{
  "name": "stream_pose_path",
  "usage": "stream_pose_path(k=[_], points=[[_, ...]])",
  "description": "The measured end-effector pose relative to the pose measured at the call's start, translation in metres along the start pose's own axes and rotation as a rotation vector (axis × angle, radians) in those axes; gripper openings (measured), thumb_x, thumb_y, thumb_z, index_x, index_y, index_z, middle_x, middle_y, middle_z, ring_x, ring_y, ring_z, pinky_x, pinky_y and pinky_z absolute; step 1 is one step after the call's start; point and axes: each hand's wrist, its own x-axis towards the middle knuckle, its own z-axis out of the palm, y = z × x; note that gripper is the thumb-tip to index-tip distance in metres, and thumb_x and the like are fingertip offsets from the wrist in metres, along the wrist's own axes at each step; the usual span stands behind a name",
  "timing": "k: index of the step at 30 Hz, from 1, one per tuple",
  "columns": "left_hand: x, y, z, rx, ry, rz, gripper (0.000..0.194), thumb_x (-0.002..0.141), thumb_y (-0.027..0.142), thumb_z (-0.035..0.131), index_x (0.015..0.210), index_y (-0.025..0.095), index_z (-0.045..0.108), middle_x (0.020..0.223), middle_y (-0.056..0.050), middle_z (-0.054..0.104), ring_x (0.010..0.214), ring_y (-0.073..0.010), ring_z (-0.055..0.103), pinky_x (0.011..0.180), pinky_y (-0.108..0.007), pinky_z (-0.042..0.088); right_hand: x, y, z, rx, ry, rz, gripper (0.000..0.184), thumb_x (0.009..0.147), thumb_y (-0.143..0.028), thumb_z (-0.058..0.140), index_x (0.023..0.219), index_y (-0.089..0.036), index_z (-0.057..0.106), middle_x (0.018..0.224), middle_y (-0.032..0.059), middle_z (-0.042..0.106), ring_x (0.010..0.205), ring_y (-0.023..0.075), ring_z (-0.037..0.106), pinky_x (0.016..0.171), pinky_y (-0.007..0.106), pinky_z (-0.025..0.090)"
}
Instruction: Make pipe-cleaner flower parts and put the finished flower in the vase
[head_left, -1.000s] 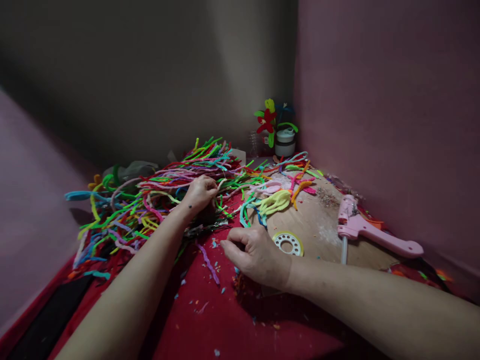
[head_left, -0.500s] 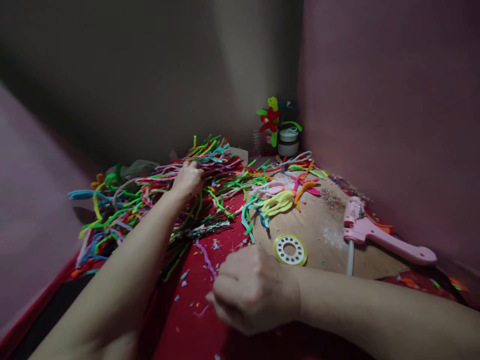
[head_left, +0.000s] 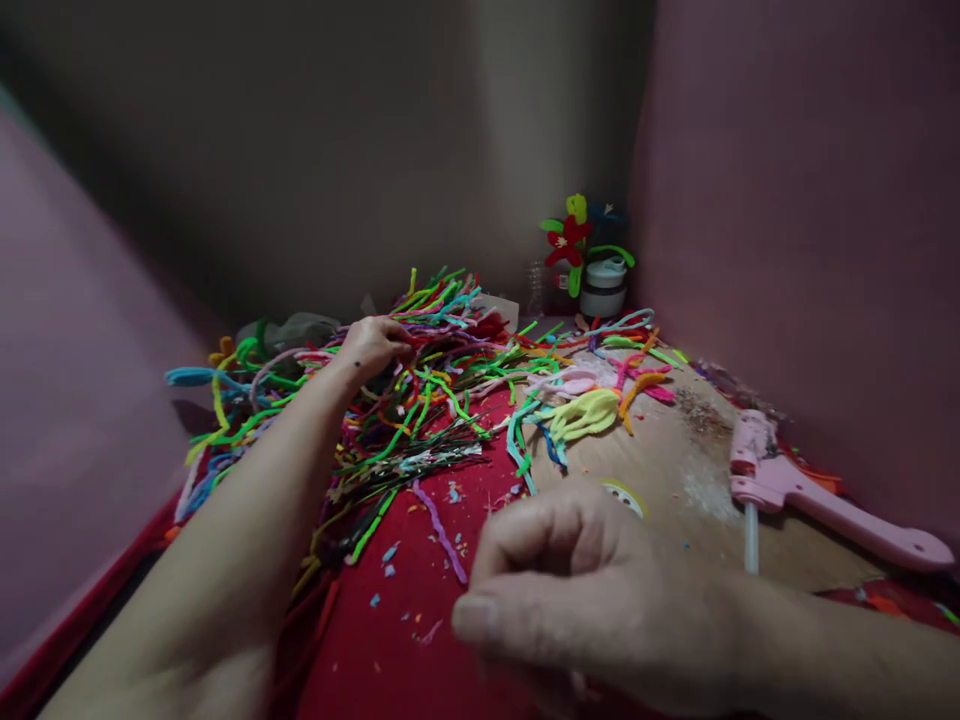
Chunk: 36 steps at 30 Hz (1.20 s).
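A tangled heap of colourful fuzzy pipe cleaners (head_left: pixel 442 350) spreads across the back left. My left hand (head_left: pixel 371 347) reaches into the top of it, fingers bent together on pipe cleaners, the tips partly hidden. Close to the camera, my right hand (head_left: pixel 570 580) hovers above the red cloth, its fingers curled and its thumb against them. Whatever it may hold is hidden. Behind its knuckles, a tape roll (head_left: pixel 626 497) is mostly covered. A purple pipe cleaner (head_left: pixel 441 530) lies alone on the cloth. A bundle of dark thin stems (head_left: pixel 420 455) rests before the heap.
On the right, a pink hot glue gun (head_left: pixel 780 480) with a glue stick lies on a brown board (head_left: pixel 675 520). Yellow pipe-cleaner loops (head_left: pixel 585 413) sit on the board's left. A lidded pot (head_left: pixel 604 288) and pipe-cleaner flowers (head_left: pixel 566 242) stand in the back corner. Scraps dot the red cloth (head_left: pixel 360 640).
The view has swung left, shifting things rightward. My right hand has come nearer, turned thumb-side up and now covers most of the tape roll. My left hand stays in the heap, its fingers turned rightward.
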Motion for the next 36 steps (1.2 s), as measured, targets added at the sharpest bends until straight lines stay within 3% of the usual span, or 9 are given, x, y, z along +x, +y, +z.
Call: stream_pose_path(k=[6, 14, 18, 21, 24, 26, 31, 33, 36], points=[[-0.003, -0.003, -0.001, -0.134, -0.023, -0.019, 0.024, 0.062, 0.031, 0.064, 0.08, 0.017, 0.073, 0.066, -0.002, 0.07, 0.062, -0.0172, 0.061, 0.058, -0.025, 0.045, 0.007, -0.004, -0.023, 0.218, 0.161, 0.017, 0.025, 0.079, -0.033, 0.058, 0.059, -0.017, 0.055, 0.043, -0.0041, 0.047, 0.033, 0.0052, 0.039, 0.032, 0.016, 0.027], [-0.006, -0.014, -0.004, -0.181, 0.03, 0.036, 0.025, 0.065, 0.029, 0.06, 0.082, 0.017, 0.073, 0.073, -0.002, 0.07, 0.071, -0.0175, 0.062, 0.067, -0.025, 0.047, 0.041, -0.011, -0.056, -0.01, 0.297, -0.007, 0.028, 0.076, -0.032, 0.061, 0.055, -0.015, 0.053, 0.042, -0.0025, 0.048, 0.032, 0.0065, 0.039, 0.031, 0.02, 0.026], [-0.018, -0.011, -0.012, -0.038, 0.171, 0.15, 0.023, 0.07, 0.025, 0.055, 0.084, 0.018, 0.072, 0.095, -0.005, 0.068, 0.09, -0.0196, 0.059, 0.082, -0.029, 0.044, 0.068, -0.007, -0.078, -0.211, 0.39, -0.032, 0.025, 0.076, -0.027, 0.059, 0.054, -0.015, 0.055, 0.044, -0.0007, 0.05, 0.036, 0.0073, 0.042, 0.035, 0.021, 0.028], [-0.028, -0.012, -0.016, 0.231, 0.126, 0.263, 0.028, 0.072, 0.028, 0.058, 0.096, 0.018, 0.07, 0.105, -0.009, 0.064, 0.099, -0.0239, 0.054, 0.087, -0.035, 0.042, 0.092, -0.004, -0.087, -0.315, 0.419, -0.029, 0.017, 0.072, -0.023, 0.061, 0.057, -0.015, 0.06, 0.05, 0.0013, 0.054, 0.042, 0.0085, 0.045, 0.04, 0.022, 0.034], [-0.035, -0.017, -0.015, 0.469, 0.029, 0.232, 0.05, 0.071, 0.031, 0.063, 0.12, 0.019, 0.058, 0.119, -0.014, 0.056, 0.109, -0.0323, 0.048, 0.086, -0.044, 0.041, 0.121, 0.001, -0.087, -0.56, 0.434, -0.001, 0.006, 0.07, -0.016, 0.062, 0.072, -0.015, 0.067, 0.064, 0.004, 0.064, 0.052, 0.0111, 0.052, 0.05, 0.025, 0.041], [-0.039, -0.019, -0.015, 0.514, 0.066, 0.171, 0.055, 0.073, 0.029, 0.061, 0.126, 0.017, 0.052, 0.122, -0.017, 0.053, 0.111, -0.0344, 0.047, 0.086, -0.046, 0.041, 0.143, 0.007, -0.084, -0.818, 0.386, -0.066, 0.015, 0.071, -0.011, 0.059, 0.081, -0.015, 0.07, 0.076, 0.0053, 0.068, 0.065, 0.0136, 0.058, 0.061, 0.025, 0.044], [-0.055, -0.012, -0.031, 0.337, 0.27, 0.092, 0.028, 0.08, 0.021, 0.048, 0.1, 0.013, 0.066, 0.1, -0.012, 0.066, 0.095, -0.0244, 0.058, 0.084, -0.036, 0.043, 0.191, 0.03, -0.082, -1.427, 0.142, -0.315, 0.038, 0.077, -0.008, 0.048, 0.108, -0.02, 0.066, 0.111, 0.005, 0.065, 0.1, 0.0209, 0.055, 0.081, 0.03, 0.043], [-0.065, -0.007, -0.038, 0.272, 0.222, 0.13, 0.025, 0.077, 0.018, 0.049, 0.092, 0.016, 0.069, 0.093, -0.008, 0.069, 0.087, -0.0207, 0.06, 0.079, -0.031, 0.044, 0.206, 0.037, -0.085, -1.657, 0.082, -0.377, 0.042, 0.079, -0.014, 0.049, 0.119, -0.023, 0.06, 0.123, 0.0064, 0.058, 0.109, 0.0251, 0.049, 0.086, 0.034, 0.041], [-0.078, -0.002, -0.045, 0.145, 0.147, 0.093, 0.023, 0.074, 0.02, 0.052, 0.088, 0.016, 0.07, 0.087, -0.005, 0.07, 0.078, -0.0171, 0.062, 0.071, -0.026, 0.045, 0.223, 0.04, -0.089, -1.782, 0.082, -0.343, 0.038, 0.081, -0.018, 0.048, 0.116, -0.024, 0.061, 0.118, 0.0092, 0.058, 0.104, 0.0275, 0.051, 0.082, 0.037, 0.042]])
